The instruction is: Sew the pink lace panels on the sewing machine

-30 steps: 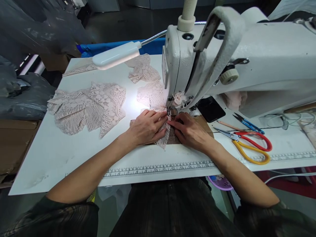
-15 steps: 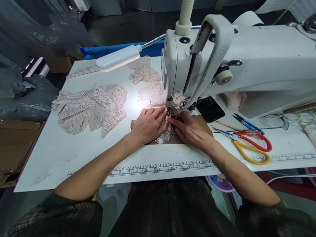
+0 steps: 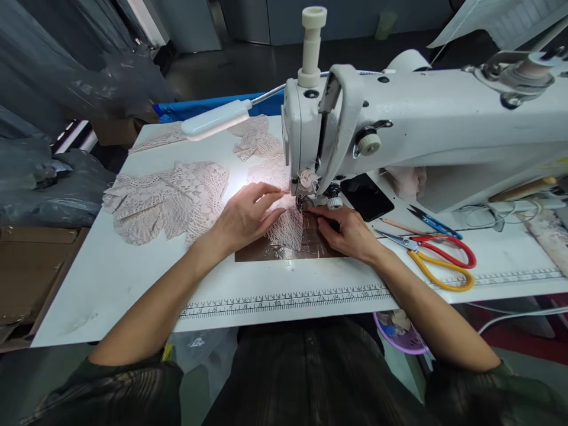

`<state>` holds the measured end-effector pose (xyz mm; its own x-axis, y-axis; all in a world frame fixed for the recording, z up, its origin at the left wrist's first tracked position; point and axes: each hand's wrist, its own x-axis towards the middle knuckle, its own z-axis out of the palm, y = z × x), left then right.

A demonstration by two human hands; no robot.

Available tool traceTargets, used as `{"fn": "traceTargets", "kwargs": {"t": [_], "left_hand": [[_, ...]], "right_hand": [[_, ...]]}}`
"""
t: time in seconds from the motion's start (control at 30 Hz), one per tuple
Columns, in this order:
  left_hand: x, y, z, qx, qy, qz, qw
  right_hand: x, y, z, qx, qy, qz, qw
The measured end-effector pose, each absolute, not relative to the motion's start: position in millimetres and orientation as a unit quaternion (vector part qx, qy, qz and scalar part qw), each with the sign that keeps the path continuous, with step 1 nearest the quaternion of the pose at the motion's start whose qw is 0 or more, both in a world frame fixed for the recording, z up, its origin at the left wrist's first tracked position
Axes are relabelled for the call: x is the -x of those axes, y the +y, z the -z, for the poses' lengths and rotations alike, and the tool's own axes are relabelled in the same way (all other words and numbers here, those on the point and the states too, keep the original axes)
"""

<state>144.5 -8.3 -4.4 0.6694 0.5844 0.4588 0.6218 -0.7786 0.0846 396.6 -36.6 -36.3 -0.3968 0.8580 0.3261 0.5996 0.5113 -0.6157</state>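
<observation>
At mid-frame the lace piece, partly under the sewing machine, seems unfinished, left hand loosely spread, right hand curled, grip unclear.

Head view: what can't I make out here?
All in the head view:
Lace beneath the left hand: hidden by that hand.
Stitches at the presser foot: too small.
Machine, right end: cut off by the right edge.
Basket, far side: covered by the table.
</observation>
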Motion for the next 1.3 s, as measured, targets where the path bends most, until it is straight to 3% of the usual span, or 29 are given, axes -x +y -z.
{"fn": "traceTargets", "kwargs": {"t": [0.17,0.47,0.67,0.83,1.07,1.3], "left_hand": [[-144,-23,0,0.956,-0.246,0.137,-0.079],[-146,-24,25,0.920,-0.280,0.216,-0.170],[-150,-24,28,0.912,-0.258,0.301,-0.106],[-153,-27,28,0.925,-0.226,0.307,-0.008],[-152,-30,25,0.875,-0.291,0.384,-0.052],[-154,-25,29,0.921,-0.213,0.322,-0.049]], "right_hand": [[-395,-36,38,0.454,-0.795,-0.210,0.343],[-393,-41,33,0.418,-0.808,-0.233,0.343],[-381,-46,32,0.387,-0.852,-0.219,0.277],[-378,-44,37,0.396,-0.834,-0.221,0.314],[-388,-46,40,0.372,-0.888,-0.131,0.235],[-386,-51,33,0.355,-0.904,-0.142,0.191]]}}
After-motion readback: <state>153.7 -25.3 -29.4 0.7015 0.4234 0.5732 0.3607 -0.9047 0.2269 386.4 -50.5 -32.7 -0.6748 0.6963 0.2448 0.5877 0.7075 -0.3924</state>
